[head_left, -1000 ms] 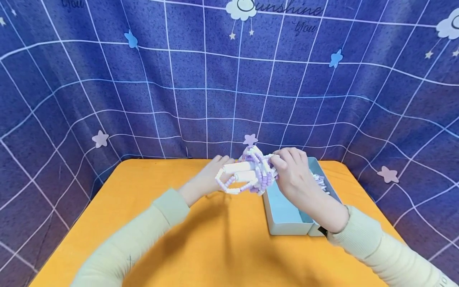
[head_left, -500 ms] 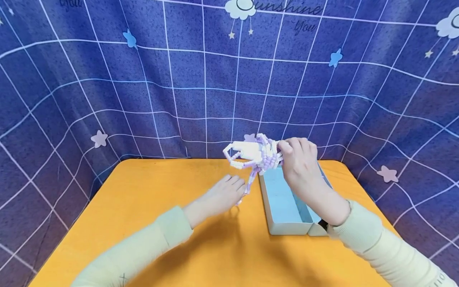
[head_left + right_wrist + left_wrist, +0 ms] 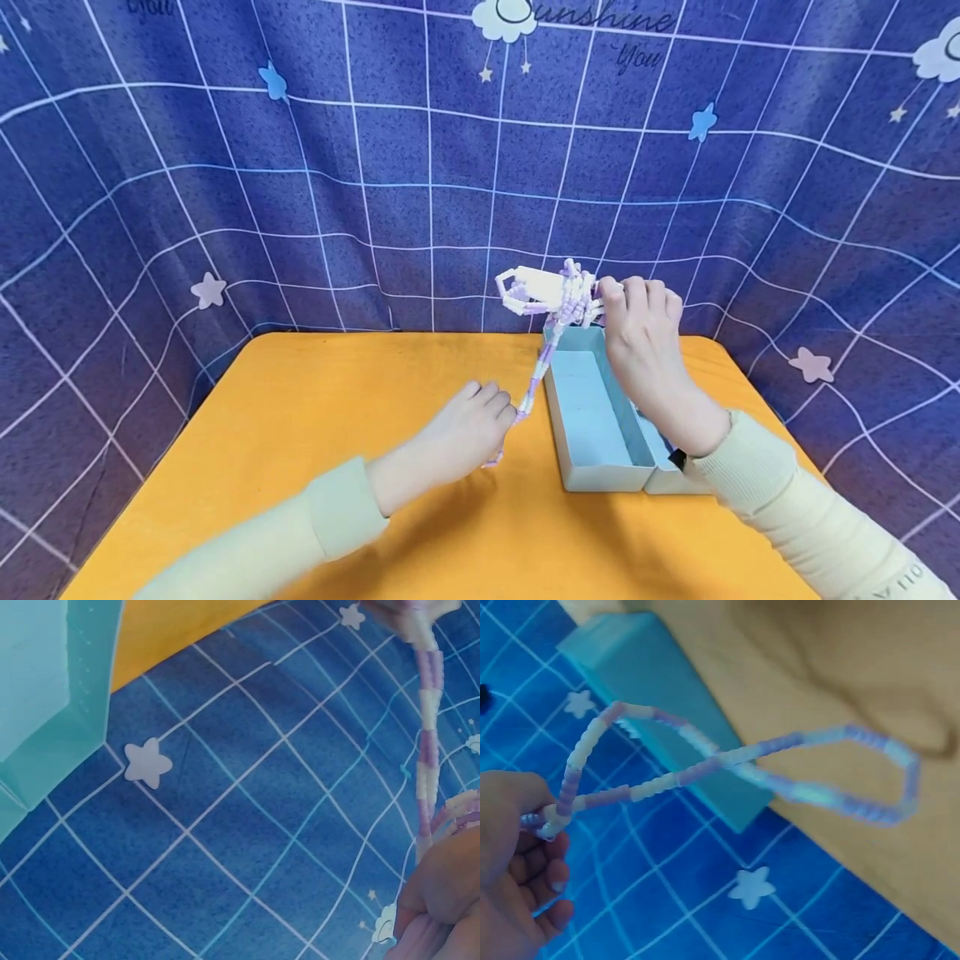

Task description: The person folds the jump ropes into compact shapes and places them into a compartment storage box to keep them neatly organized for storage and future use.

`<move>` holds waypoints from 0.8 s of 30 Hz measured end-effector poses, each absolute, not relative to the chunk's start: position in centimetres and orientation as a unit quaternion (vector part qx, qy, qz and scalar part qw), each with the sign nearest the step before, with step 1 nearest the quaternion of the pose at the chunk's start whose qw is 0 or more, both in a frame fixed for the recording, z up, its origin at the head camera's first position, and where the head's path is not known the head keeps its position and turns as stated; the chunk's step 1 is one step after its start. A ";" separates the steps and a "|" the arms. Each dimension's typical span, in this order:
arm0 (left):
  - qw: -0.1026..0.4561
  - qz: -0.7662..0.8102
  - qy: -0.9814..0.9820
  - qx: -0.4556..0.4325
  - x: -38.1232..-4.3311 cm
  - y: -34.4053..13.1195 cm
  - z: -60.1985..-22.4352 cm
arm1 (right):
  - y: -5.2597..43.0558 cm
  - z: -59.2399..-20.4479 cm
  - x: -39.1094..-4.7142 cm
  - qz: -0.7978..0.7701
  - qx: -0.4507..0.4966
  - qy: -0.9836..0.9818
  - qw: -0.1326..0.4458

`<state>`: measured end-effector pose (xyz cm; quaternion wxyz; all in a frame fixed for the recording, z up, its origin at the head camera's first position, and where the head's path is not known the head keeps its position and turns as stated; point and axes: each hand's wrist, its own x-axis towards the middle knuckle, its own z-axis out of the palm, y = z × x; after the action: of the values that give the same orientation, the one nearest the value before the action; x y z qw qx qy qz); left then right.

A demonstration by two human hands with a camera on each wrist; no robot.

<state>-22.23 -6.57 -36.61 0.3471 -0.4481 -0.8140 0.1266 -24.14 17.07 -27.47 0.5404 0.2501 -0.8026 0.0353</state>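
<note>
Bundled at the middle right of the head view is a beaded jump rope [image 3: 576, 298] in white and purple, coiled around its white handles [image 3: 542, 286]. My right hand [image 3: 641, 342] grips the bundle at its right end, raised above the box. From the coil a doubled beaded strand slants down to my left hand [image 3: 476, 425], which pinches it over the table. The left wrist view has the left hand [image 3: 514, 862] holding the strand, its free end [image 3: 780, 744] hanging in a twisted loop. In the right wrist view the strand [image 3: 428, 757] runs taut between both hands.
A pale blue box tray [image 3: 607, 478] stands on the orange table [image 3: 375, 375] under my right hand. A second pale blue part [image 3: 678, 482] sits right beside it, mostly behind my right forearm. A blue patterned curtain [image 3: 450, 208] hangs close behind the table.
My right hand has lifted the bundle up and right. My left hand has moved from beside the bundle down toward me, drawing out a length of beaded strand.
</note>
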 end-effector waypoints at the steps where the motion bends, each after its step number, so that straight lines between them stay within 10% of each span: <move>1: 0.346 0.125 -0.815 -0.448 -21.9 -6.6 -36.3 | 17.1 -27.5 -24.3 0.033 0.245 -0.803 0.542; 24: 0.462 0.133 -0.740 -0.471 -17.7 -7.8 -27.3 | 17.8 -30.8 -25.7 -0.062 0.223 -0.816 0.529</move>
<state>-17.69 -7.79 -27.35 0.4617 -0.4707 -0.7400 0.1326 -25.65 17.82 -30.78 0.5295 0.2229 -0.8161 -0.0623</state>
